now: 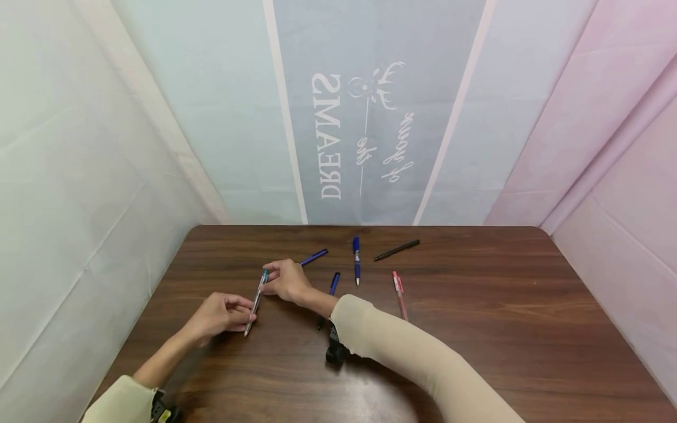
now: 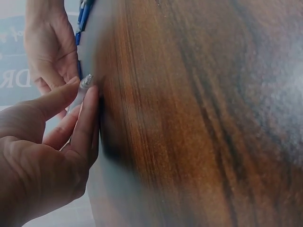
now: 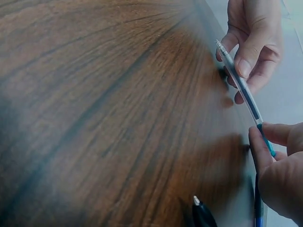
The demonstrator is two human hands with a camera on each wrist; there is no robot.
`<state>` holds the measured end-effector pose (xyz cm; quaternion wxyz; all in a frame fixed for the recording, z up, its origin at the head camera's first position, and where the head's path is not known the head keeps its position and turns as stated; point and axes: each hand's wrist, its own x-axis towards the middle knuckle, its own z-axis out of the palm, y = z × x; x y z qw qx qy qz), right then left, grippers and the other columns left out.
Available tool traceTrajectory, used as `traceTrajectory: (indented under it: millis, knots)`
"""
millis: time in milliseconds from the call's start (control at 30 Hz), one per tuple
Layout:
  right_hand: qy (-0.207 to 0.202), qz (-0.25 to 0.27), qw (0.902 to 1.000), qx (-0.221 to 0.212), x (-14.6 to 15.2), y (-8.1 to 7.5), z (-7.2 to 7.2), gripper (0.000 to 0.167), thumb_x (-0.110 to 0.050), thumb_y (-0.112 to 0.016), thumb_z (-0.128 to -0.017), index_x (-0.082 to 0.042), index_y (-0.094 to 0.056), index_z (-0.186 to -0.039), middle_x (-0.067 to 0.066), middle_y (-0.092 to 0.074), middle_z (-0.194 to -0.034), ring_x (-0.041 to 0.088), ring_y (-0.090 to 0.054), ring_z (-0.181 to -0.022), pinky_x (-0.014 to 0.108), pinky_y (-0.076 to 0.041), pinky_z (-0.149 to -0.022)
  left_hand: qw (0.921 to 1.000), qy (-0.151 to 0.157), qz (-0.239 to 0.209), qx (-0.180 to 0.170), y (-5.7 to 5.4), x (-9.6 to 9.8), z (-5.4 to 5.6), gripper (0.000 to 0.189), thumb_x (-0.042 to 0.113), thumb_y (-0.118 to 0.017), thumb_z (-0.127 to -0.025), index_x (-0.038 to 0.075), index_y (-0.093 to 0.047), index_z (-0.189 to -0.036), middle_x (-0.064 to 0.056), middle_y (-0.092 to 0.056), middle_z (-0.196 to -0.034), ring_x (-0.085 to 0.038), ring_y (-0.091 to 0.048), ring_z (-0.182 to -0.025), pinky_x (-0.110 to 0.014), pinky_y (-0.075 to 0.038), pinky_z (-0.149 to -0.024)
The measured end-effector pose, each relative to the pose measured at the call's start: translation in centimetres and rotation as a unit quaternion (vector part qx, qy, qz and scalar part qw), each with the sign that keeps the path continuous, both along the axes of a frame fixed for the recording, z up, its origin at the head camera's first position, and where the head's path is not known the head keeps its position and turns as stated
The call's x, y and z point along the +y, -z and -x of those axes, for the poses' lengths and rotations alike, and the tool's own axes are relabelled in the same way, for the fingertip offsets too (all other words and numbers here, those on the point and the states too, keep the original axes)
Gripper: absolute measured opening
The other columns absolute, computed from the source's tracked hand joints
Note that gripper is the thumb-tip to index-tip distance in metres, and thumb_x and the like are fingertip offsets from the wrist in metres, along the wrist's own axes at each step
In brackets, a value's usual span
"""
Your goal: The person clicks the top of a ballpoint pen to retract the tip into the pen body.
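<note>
A clear-barrelled pen with a teal end slants between both hands at the left of the table. My left hand pinches it near its silver tip, thumb against fingers; that tip pokes out between them in the left wrist view. At the teal end, the thumb and fingers of my right hand pinch the pen, shown closely in the right wrist view, where its barrel runs from one hand to the other. A blue pen lies just beyond the right hand, partly hidden by it.
Under my right forearm lies another blue pen, partly covered. Farther right on the wooden table are a blue pen with a printed barrel, a black pen and a red pen. A printed curtain hangs behind the table.
</note>
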<state>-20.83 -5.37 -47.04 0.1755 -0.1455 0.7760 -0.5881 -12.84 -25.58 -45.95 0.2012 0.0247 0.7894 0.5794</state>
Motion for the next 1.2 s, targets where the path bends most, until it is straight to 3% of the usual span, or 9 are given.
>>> traceTrajectory:
  millis: [200,467,867,1200]
  knots:
    - [0.001,-0.061,0.9954,0.074,0.11,0.28,-0.05,0.050,-0.006,-0.089,-0.086,-0.001,-0.071,-0.133,0.005,-0.081,-0.098,0.008,-0.075,-0.080,0.019,-0.061,-0.072,1.0000,-0.003,0.004,0.001,0.06,0.07,-0.08,0.037,-0.004,-0.076,-0.094,-0.021,-0.063,-0.125,-0.013,-0.074,-0.096,-0.023,-0.079,-0.093,-0.035,-0.066,-0.077]
    - [0.003,-0.109,0.9862,0.124,-0.25,0.41,-0.38,0.047,-0.011,-0.090,-0.086,-0.002,-0.074,-0.129,0.006,-0.080,-0.101,0.006,-0.074,-0.080,0.015,-0.058,-0.071,0.9998,-0.002,0.010,0.017,0.12,0.15,-0.13,0.042,-0.001,-0.080,-0.091,-0.017,-0.063,-0.126,-0.014,-0.075,-0.096,-0.021,-0.077,-0.088,-0.034,-0.066,-0.078]
    - [0.003,-0.152,0.9748,0.163,-0.20,-0.02,-0.68,0.045,-0.014,-0.092,-0.084,-0.003,-0.076,-0.125,0.005,-0.079,-0.099,0.002,-0.072,-0.077,0.013,-0.057,-0.072,0.9991,-0.007,0.031,0.027,-0.08,0.40,-0.32,0.040,-0.001,-0.080,-0.090,-0.016,-0.065,-0.123,-0.013,-0.073,-0.094,-0.018,-0.077,-0.085,-0.030,-0.066,-0.076]
    - [-0.004,-0.162,0.9733,0.162,0.22,-0.37,-0.76,0.047,-0.016,-0.093,-0.083,-0.004,-0.076,-0.126,0.005,-0.080,-0.102,0.002,-0.073,-0.076,0.015,-0.058,-0.073,0.9987,-0.001,0.034,0.037,0.06,0.28,-0.26,0.043,0.001,-0.082,-0.090,-0.017,-0.064,-0.125,-0.013,-0.072,-0.094,-0.019,-0.076,-0.085,-0.031,-0.066,-0.076]
